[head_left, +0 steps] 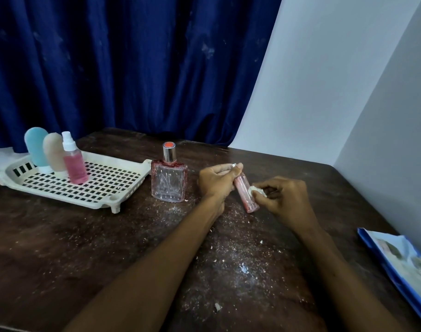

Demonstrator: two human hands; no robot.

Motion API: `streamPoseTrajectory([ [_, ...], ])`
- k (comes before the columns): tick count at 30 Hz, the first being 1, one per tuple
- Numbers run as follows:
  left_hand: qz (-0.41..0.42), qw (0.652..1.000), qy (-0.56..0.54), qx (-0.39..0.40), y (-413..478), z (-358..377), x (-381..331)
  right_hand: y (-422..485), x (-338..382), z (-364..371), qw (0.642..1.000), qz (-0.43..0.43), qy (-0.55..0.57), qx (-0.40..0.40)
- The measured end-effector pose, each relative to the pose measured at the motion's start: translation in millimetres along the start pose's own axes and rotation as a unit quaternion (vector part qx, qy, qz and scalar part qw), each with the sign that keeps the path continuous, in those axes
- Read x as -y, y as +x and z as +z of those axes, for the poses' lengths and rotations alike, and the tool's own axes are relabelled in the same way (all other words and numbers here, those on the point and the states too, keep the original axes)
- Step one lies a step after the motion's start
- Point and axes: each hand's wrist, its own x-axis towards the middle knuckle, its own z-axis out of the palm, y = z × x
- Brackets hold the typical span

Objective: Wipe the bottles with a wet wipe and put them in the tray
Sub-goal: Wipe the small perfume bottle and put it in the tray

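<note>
My left hand (216, 180) grips the small pink bottle (246, 196) at its silver cap end, fingers curled round it, so the body stays exposed for wiping. My right hand (284, 198) pinches a wadded wet wipe (257, 190) against the bottle's side, mid-body. The bottle is tilted with its base low toward the worktop (85, 248); I can't tell whether it touches. I judge this as the wiping step, with the bottle not yet in the tray. The white slotted tray (146, 167) sits far left, already holding three upright items bunched at its back corner: a blue tube (37, 147), a beige tube (53, 154) and a pink spray bottle (74, 167). A square glass perfume bottle (168, 183) stands just beside the tray and is likely next. White flecks (243, 267) litter the worktop under my arms, probably wipe debris. A blue wipes pack (401, 259) lies at the right edge.
</note>
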Motion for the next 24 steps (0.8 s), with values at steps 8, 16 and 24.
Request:
streamPoseTrajectory([
  [8, 0.02, 0.999, 0.013, -0.039, -1.1, 0.6, 1.8, 0.3, 1.5, -4.6, 0.998, -0.03, 0.02, 0.061],
  [16, 0.03, 0.998, 0.026, -0.052, -0.6, 0.2, 4.2, -1.2, 0.8, -2.6, 0.998, -0.013, 0.03, 0.045],
  [24, 0.024, 0.997, 0.032, -0.068, 3.0, -0.5, 6.6, -3.4, -4.5, -9.8, 0.997, 0.008, 0.039, 0.072],
])
